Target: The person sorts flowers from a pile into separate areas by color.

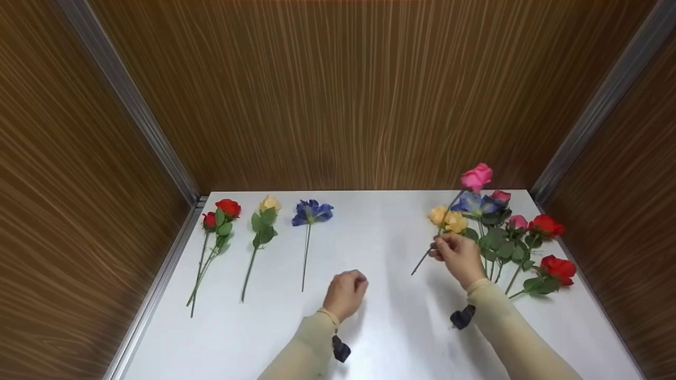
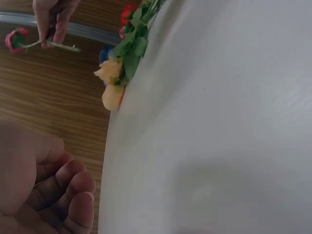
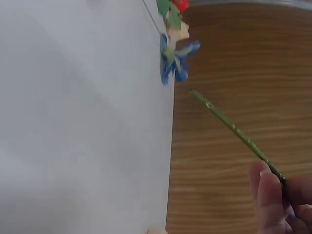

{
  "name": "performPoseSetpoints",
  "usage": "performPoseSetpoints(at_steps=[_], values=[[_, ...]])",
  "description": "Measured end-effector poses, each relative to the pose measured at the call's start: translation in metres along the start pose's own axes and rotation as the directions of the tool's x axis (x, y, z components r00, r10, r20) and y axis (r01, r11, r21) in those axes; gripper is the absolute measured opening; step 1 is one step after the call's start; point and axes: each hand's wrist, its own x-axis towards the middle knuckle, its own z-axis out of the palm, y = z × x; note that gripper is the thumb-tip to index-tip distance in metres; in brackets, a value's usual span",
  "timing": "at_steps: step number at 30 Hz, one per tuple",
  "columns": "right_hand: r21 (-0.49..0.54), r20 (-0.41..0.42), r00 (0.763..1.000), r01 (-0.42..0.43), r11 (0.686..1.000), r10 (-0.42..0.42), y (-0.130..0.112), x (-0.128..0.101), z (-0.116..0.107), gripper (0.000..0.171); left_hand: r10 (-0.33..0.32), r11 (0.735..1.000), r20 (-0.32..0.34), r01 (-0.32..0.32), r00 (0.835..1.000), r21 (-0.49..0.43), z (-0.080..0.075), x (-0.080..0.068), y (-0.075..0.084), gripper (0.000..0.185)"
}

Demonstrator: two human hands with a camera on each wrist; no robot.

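My right hand (image 1: 459, 258) pinches a pink rose (image 1: 476, 177) by its stem, with the bloom tilted up to the back right. In the right wrist view the green stem (image 3: 234, 127) sticks out past the fingertips. Under and beside this hand lies a bunch with yellow roses (image 1: 454, 222), a blue flower (image 1: 475, 205), more pink blooms and red roses (image 1: 546, 226). My left hand (image 1: 344, 295) hovers over the middle of the table with fingers loosely curled and nothing in them; the left wrist view shows its bent fingers (image 2: 75, 187).
On the left of the white table (image 1: 369, 232) lie red roses (image 1: 228, 208), a yellow rose (image 1: 270, 203) and a blue flower (image 1: 311, 212), spaced apart with stems toward me. Wood-grain panels (image 1: 327, 95) stand behind and at both sides.
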Motion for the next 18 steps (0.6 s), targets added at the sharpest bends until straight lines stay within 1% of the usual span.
performPoseSetpoints(at_steps=[2, 5, 9, 12, 18], values=[[0.036, 0.05, 0.999, -0.006, 0.999, 0.004, -0.001, -0.004, 0.009, 0.02, -0.001, 1.0, 0.032, 0.001, 0.999, -0.021, 0.007, -0.001, 0.006, 0.009], [0.062, 0.107, 0.994, -0.008, 0.998, 0.001, -0.001, -0.009, 0.023, 0.018, -0.021, 0.999, 0.086, 0.025, 0.996, -0.045, 0.015, -0.003, 0.015, 0.013], [0.084, 0.164, 0.986, -0.008, 0.996, -0.006, -0.001, -0.015, 0.037, 0.016, -0.016, 0.998, 0.126, 0.024, 0.992, -0.056, 0.025, -0.005, 0.022, 0.015], [0.101, 0.194, 0.981, -0.009, 0.995, -0.011, -0.002, -0.017, 0.045, 0.015, 0.002, 0.998, 0.122, 0.006, 0.993, -0.067, 0.03, -0.006, 0.024, 0.012], [0.143, 0.239, 0.971, -0.026, 0.989, -0.009, -0.004, -0.02, 0.056, 0.017, 0.025, 0.995, 0.084, -0.017, 0.996, -0.1, 0.034, -0.007, 0.025, 0.006]])
